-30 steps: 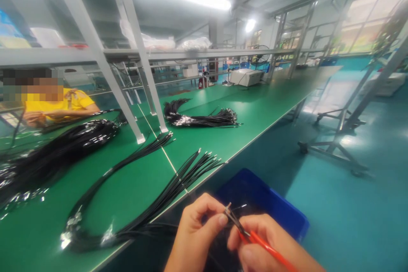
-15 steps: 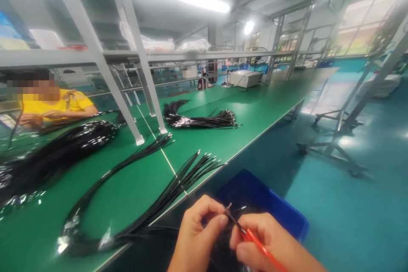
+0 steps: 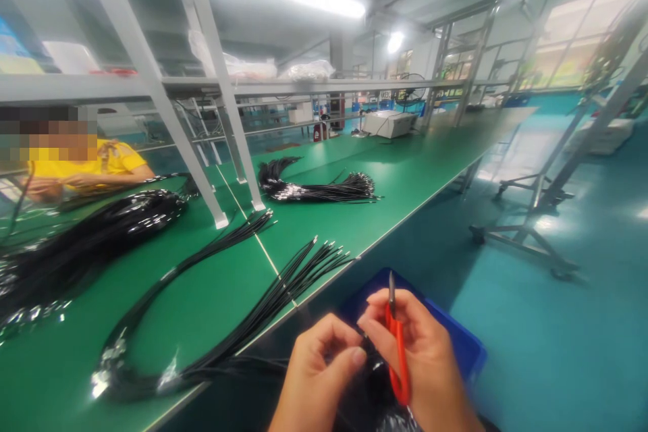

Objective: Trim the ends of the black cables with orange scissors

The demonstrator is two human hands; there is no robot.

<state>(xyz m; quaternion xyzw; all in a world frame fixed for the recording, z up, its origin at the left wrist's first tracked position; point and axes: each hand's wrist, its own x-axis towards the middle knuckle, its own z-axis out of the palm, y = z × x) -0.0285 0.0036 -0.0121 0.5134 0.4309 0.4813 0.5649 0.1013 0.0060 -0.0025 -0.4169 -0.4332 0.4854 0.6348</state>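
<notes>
My left hand (image 3: 324, 368) is closed in a pinch above the table's front edge, with the dark tip of a black cable (image 3: 365, 339) just showing at its fingertips; most of that cable is hidden. Close on its right, my right hand (image 3: 430, 351) grips red-handled scissors (image 3: 399, 361), blades pointing up, while its thumb and forefinger reach toward the cable tip. Under both hands is a dark, shiny mass of black cables (image 3: 377, 381). A tied bundle of black cables (image 3: 253, 317) curves across the green table (image 3: 202, 310) to my left.
A blue bin (image 3: 463, 344) stands below and beyond my hands. Another cable bundle (image 3: 318, 190) lies farther along the table, and a large heap (image 3: 101, 226) at left. Metal shelf posts (image 3: 235, 121) rise from the tabletop. A person in yellow (image 3: 114, 158) works across it.
My right hand has turned the scissors upright, away from my left fingertips, and brought its thumb and forefinger to the cable tip. The left hand has barely moved.
</notes>
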